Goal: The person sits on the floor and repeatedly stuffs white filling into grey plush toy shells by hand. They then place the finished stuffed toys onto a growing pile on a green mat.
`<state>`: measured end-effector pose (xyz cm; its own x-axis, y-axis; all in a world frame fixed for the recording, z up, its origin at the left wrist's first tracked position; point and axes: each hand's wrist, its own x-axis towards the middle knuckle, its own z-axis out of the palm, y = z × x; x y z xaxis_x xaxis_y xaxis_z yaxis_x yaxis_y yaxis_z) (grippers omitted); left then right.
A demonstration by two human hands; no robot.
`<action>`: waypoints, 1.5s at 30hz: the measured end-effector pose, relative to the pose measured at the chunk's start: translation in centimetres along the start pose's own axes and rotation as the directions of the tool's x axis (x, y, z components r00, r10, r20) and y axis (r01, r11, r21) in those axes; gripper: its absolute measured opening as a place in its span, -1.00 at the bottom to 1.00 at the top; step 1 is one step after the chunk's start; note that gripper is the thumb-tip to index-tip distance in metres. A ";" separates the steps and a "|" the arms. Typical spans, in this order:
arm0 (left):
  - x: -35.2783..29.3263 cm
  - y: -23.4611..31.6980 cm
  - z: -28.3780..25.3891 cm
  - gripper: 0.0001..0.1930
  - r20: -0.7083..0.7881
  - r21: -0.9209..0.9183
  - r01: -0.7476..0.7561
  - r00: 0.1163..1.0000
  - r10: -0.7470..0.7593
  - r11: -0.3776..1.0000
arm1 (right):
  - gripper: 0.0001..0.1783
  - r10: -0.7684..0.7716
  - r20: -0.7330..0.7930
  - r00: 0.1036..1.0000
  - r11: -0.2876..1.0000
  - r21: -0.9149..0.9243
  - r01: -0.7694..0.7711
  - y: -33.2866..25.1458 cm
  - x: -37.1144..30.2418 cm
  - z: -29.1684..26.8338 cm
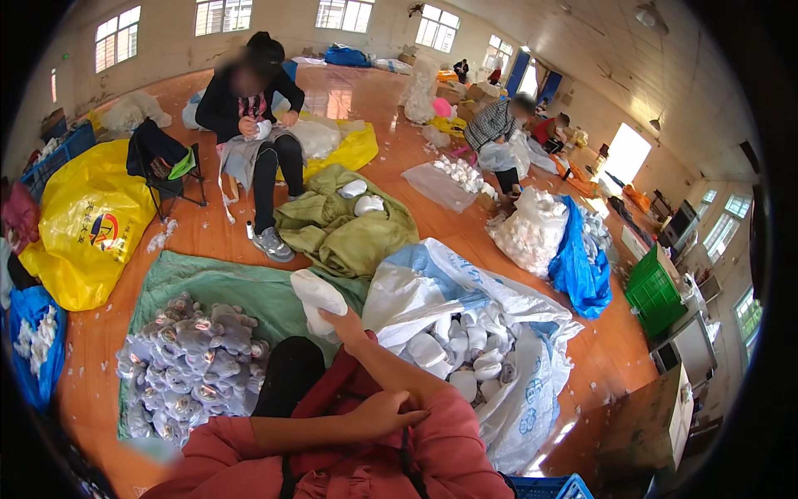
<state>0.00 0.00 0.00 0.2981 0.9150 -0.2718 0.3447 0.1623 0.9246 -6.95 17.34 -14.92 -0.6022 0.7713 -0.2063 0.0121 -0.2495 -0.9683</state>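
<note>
"Where's the long white piece (pixel 316 298)?"
"In the right hand (pixel 346 323), fingers closed on its lower end, held up near the green sheet's (pixel 220 274) right edge."
"And the left hand (pixel 384 414)?"
"Beside the right forearm, fingers bent; I can't tell whether it grips anything."
"What's nearby?"
"Grey plush pieces (pixel 195 366) heaped toward the sheet's left edge, white pieces (pixel 478 343) inside the open sack's (pixel 525 416) rim."

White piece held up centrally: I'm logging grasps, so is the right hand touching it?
Touching. The head view shows the right hand gripping the lower end of the white piece, with no gap between.
</note>
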 end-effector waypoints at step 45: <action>-1.6 0.3 -7.2 -0.93 -0.552 0.734 -0.197 0.385 0.740 0.650 | -0.59 -0.120 0.432 0.894 0.900 0.428 -0.086 -2.5 -4.6 -2.1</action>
<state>-6.77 1.24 2.60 -0.1213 0.6763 0.7265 0.8185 -0.3459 0.4586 -2.49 15.62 -11.82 -0.8846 0.4664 -0.0072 -0.2792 -0.5417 -0.7929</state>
